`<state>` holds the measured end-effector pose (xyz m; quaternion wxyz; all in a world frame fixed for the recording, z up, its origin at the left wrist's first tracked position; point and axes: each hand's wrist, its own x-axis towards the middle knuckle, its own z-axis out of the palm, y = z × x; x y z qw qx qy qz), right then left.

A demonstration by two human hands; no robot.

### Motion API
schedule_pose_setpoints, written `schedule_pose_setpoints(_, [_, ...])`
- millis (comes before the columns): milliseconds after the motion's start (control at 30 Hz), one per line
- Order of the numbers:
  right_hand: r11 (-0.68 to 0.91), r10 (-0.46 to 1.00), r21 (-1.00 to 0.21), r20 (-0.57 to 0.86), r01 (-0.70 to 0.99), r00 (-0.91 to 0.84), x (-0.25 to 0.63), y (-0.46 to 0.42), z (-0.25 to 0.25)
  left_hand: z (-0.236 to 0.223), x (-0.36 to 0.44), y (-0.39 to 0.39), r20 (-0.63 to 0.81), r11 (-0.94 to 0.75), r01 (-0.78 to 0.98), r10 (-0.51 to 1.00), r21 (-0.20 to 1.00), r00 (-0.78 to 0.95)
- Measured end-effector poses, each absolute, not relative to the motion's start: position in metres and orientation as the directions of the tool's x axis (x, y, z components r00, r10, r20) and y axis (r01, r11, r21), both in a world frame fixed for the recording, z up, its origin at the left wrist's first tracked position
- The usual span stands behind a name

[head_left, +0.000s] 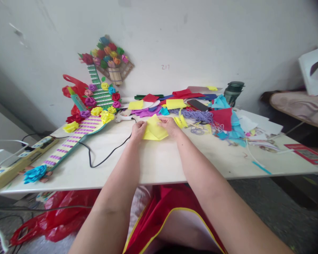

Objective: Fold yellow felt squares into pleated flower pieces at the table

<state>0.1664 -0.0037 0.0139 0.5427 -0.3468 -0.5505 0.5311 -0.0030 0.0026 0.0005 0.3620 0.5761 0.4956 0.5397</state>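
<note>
Yellow paper (155,131) is grasped in both grips: the left hand (138,129) pinches its left edge, the right hand (171,126) its upper right. It sits in the middle of a long cream tabletop (159,164), set against a plain grey-white wall (201,42); whether it rests on the surface is hard to tell.

Behind the hands lies a heap of coloured sheets (148,107) — red, purple, blue, yellow — with a dark phone-like slab (198,105) and a tangle of lilac string (194,115). A dark lidded bottle (232,93) stands at the back right, near crumpled light-blue paper (235,128).

To the left, a striped, flower-trimmed craft panel (76,139) lies flat, a green one (102,97) upright behind it. Just left of the hands, a black cable (106,163) loops across the bare surface — close to the left forearm. A power strip (23,158) sits at the left edge; a red plastic bag (60,215) lies below.

"217" is handwritten on the wall; print on the red card (308,154) at far right is unreadable.
</note>
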Motion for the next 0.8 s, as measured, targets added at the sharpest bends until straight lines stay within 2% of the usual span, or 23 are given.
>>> schedule_pose_setpoints(100, [0.169, 0.958, -0.964, 0.209, -0.203, -0.195, 0.1654, -0.0032, 0.0133, 0.0013, -0.0019, 0.0013, 0.257, -0.246, 0.145, 0.964, 0.958, -0.063])
schedule_pose_setpoints(233, [0.167, 0.969, -0.977, 0.188, -0.133, -0.158, 0.164, -0.001, 0.0125, 0.0008, -0.0012, 0.001, 0.248, -0.243, 0.101, 0.968, 0.965, -0.046])
schedule_pose_setpoints(533, [0.258, 0.96, -0.963, 0.246, 0.077, -0.133, 0.1644, -0.0029, 0.0159, -0.0006, -0.0018, 0.004, 0.22, -0.219, 0.036, 0.974, 0.975, -0.052])
schedule_pose_setpoints(800, [0.399, 0.915, -0.884, 0.368, 0.244, -0.163, 0.1668, 0.0023, 0.0114, 0.0015, -0.0008, 0.0007, 0.217, -0.215, 0.042, 0.975, 0.976, -0.048])
